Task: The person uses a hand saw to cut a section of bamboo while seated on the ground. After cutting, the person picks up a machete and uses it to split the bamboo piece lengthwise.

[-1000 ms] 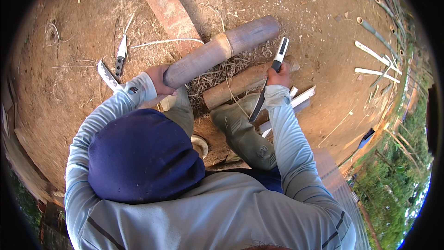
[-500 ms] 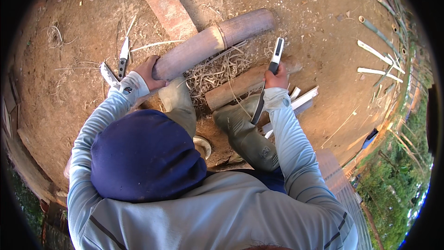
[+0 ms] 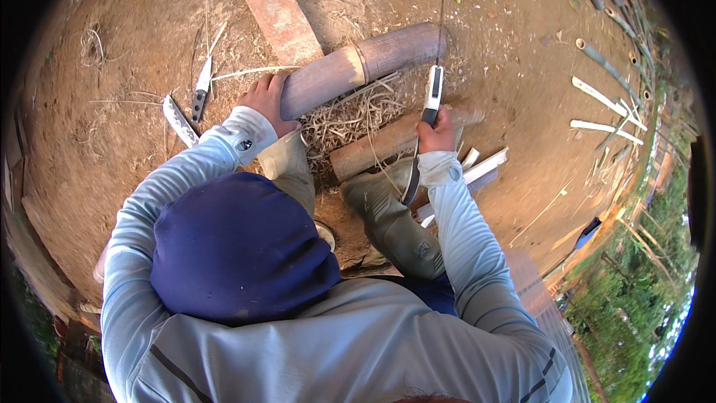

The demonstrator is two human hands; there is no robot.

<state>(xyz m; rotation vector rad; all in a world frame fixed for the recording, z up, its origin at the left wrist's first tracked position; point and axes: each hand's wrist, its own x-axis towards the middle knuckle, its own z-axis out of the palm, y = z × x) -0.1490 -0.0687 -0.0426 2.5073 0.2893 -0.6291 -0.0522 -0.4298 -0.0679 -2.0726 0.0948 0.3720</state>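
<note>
My left hand [image 3: 266, 102] is wrapped over the near left end of a thick bamboo pole [image 3: 321, 82], which slants away to the right with a pale ring at its node. My right hand [image 3: 437, 134] is closed round the black grip of a hand saw [image 3: 432, 97] with a white section ahead of the grip. A thin dark blade, seen edge-on, runs from it past the bamboo's far right end; whether it touches the bamboo I cannot tell. A second bamboo piece [image 3: 380, 147] lies below, near my boots.
Curly shavings [image 3: 343, 119] lie between the bamboo pieces. A knife [image 3: 202, 86] and its whitish sheath-like piece [image 3: 179, 120] rest at left. A rusty plank [image 3: 276, 7] reaches away. Split strips [image 3: 477, 169] lie by my right boot [image 3: 395, 227]; more bamboo poles [image 3: 608, 60] lie far right.
My left hand has shifted right and turned over the bamboo's end. My right hand has moved slightly left and nearer with the saw, whose thin blade line now shows beside the bamboo's far end.
</note>
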